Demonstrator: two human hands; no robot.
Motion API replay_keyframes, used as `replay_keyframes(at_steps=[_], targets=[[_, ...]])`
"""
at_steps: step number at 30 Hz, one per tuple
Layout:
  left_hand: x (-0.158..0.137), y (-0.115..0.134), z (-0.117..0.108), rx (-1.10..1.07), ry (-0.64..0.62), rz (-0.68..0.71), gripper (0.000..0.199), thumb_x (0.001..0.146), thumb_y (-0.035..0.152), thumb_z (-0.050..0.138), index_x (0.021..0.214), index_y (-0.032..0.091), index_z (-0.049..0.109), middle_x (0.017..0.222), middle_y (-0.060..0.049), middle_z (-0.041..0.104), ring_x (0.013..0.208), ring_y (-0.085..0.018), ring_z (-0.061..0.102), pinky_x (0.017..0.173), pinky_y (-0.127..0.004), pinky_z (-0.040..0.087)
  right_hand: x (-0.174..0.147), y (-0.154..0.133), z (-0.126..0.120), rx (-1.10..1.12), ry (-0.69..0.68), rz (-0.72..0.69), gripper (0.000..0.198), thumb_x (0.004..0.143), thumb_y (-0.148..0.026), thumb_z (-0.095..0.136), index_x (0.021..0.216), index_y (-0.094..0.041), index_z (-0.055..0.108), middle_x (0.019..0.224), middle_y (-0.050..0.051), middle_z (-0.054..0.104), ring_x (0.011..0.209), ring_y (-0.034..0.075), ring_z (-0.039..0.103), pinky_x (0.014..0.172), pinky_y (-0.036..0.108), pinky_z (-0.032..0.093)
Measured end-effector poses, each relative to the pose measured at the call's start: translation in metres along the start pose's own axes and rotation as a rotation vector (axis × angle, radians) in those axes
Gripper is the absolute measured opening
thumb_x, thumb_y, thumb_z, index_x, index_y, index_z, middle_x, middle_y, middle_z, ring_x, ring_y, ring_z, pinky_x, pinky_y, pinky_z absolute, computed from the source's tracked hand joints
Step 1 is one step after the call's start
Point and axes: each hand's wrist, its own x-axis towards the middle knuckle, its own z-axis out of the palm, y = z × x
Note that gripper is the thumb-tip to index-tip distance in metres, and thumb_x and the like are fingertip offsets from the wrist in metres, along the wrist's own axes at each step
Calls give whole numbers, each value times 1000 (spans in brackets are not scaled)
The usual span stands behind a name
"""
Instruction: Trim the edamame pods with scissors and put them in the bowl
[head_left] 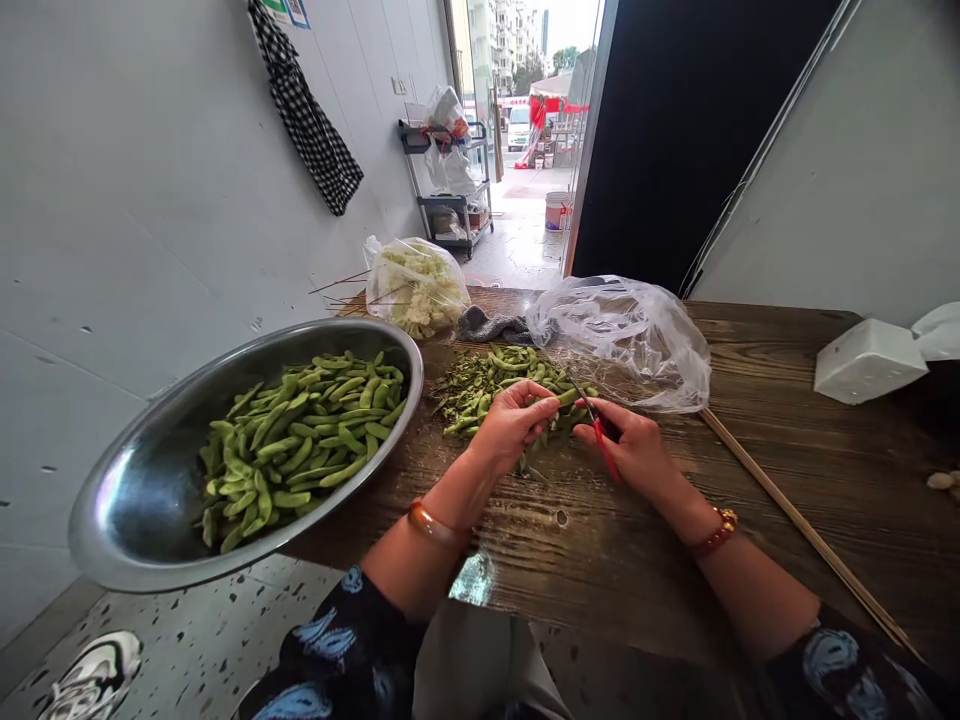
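Room: pale panelled wall (135, 230) on the left with a black-and-white checked cloth (304, 110) hanging on it; grey wall (862, 170) on the right beside a dark panel (675, 130). Floor (195, 650) is speckled terrazzo; the dark wooden worktop (787, 470) fills the right of the view. Daylight enters through an open doorway (525, 110) at the far end, where a metal trolley (450, 190) stands, with street, buildings and a van beyond.

Pods (300, 440) in bowl: green. Bowl (142, 500): silver, shiny. Table (750, 480) under bowl: dark brown, wood grain. Scissors (604, 445) right of bowl: red handles. Cloth (307, 115) on wall above bowl: black-and-white check. Box (866, 360) at table's far right: white. Sleeves (337, 650): black, blue print.
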Motion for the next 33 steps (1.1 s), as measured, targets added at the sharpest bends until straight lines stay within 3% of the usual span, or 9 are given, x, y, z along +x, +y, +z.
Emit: replay_keyframes(at_steps=[10, 13, 19, 23, 26, 28, 30, 33], targets=[[2, 2, -3, 10, 53, 58, 32, 65, 33, 78, 76, 13, 55, 55, 6, 49, 40, -1, 36, 35, -13, 21, -1, 5, 2, -88, -18, -29, 45, 87, -49, 55, 112, -14, 67, 76, 4, 68, 62, 15, 57, 62, 26, 44], [6, 10, -13, -82, 147, 123, 29, 66, 29, 76, 76, 15, 53, 55, 7, 47, 41, -2, 38, 35, -13, 21, 0, 6, 0, -92, 16, -18, 46, 87, -51, 55, 113, -15, 67, 71, 2, 66, 59, 14, 55, 60, 25, 43], [15, 26, -38, -386, 450, 63, 8, 77, 20, 55, 77, 16, 48, 65, 0, 59, 53, -9, 58, 50, -19, 46, 0, 5, -3, -114, 52, -20, 47, 87, -53, 54, 112, -16, 67, 69, 1, 64, 58, 14, 54, 57, 24, 41], [18, 24, -44, -353, 457, 73, 9, 74, 14, 55, 79, 17, 49, 63, 3, 57, 55, -10, 60, 57, -24, 51, -2, 5, -2, -113, 35, -25, 47, 86, -53, 54, 114, -16, 66, 67, 0, 63, 56, 13, 53, 56, 24, 40], [23, 17, -47, -167, 431, 122, 12, 74, 17, 58, 80, 18, 49, 56, 7, 48, 43, -6, 47, 47, -19, 43, -2, 5, -2, -116, 28, -25, 47, 86, -53, 54, 114, -17, 66, 67, 0, 62, 56, 13, 52, 56, 24, 39], [27, 12, -48, 92, 446, 178, 11, 75, 20, 61, 82, 18, 53, 56, 7, 47, 42, -6, 43, 47, -19, 40, -2, 5, -2, -116, 26, -25, 48, 86, -54, 54, 114, -17, 66, 66, 0, 62, 56, 13, 53, 56, 24, 40], [30, 7, -49, 476, 454, 260, 11, 74, 19, 63, 85, 17, 60, 64, 3, 56, 53, -9, 51, 58, -23, 45, -2, 4, -2, -118, 27, -27, 49, 86, -54, 54, 114, -16, 66, 66, 0, 63, 56, 14, 53, 56, 24, 40], [31, 3, -47, 1025, 381, 324, 18, 75, 15, 63, 92, 18, 68, 91, -7, 67, 88, -19, 61, 84, -30, 46, -2, 3, 0, -128, 34, -36, 50, 86, -54, 54, 114, -16, 67, 68, 2, 64, 57, 14, 55, 57, 25, 41]])
